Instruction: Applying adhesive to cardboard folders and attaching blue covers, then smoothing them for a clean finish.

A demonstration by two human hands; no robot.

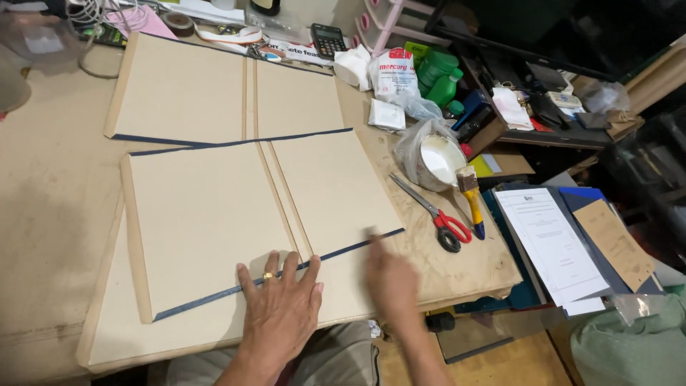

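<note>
tan board cover (214, 214) under left hand (280, 309), flat and released on near blue edge; right hand (389, 279) blurred, grip unclear, near scissors (434, 214).

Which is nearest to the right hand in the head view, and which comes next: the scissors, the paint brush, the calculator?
From the right hand:
1. Scissors, red handles, just to its right on the board.
2. Paint brush, yellow handle, a little beyond the scissors, beside the white tub.
3. Calculator, far off at the back edge of the table.
</note>
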